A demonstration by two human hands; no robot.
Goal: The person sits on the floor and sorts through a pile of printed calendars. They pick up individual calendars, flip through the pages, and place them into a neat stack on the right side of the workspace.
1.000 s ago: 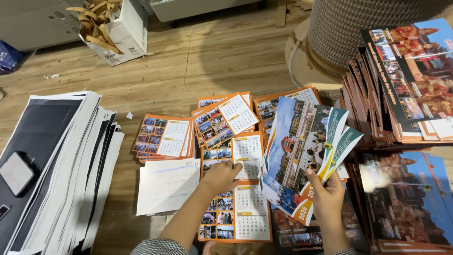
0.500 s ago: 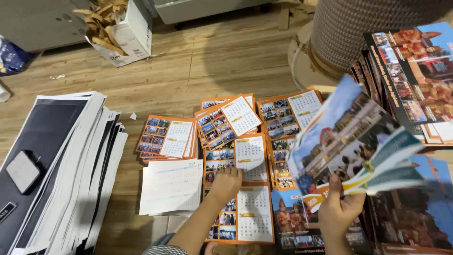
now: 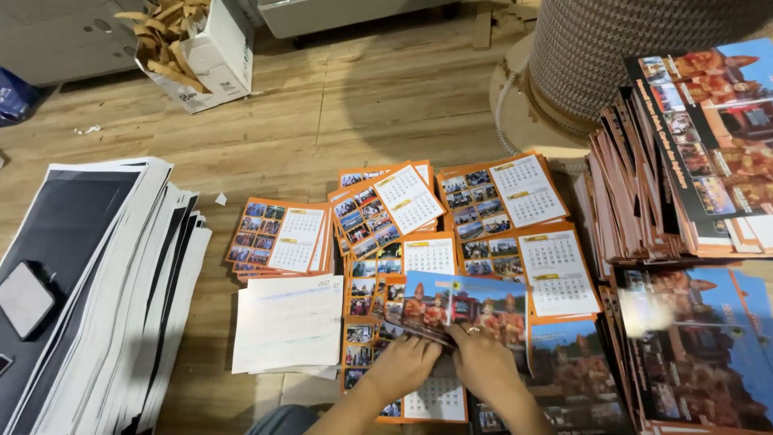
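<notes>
Orange-bordered calendar sheets (image 3: 491,193) with photo grids; black-and-white paper stack (image 3: 88,266).

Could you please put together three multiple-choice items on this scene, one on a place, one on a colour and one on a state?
1. Where does the dark phone lie?
A. on the tall sheet stack at the left
B. in the cardboard box
C. on the orange calendar sheets

2. What colour frames the calendar sheets spread on the floor?
A. green
B. orange
C. purple

3. What are the two hands doing?
A. hanging free above the floor
B. both pressing a bundle of colourful printed sheets down on the calendar piles
C. one holding the phone

Answers: 1 A, the phone rests on the black-and-white stack. 2 B, their borders are orange. 3 B, the left hand and right hand both lie on the bundle.
</notes>
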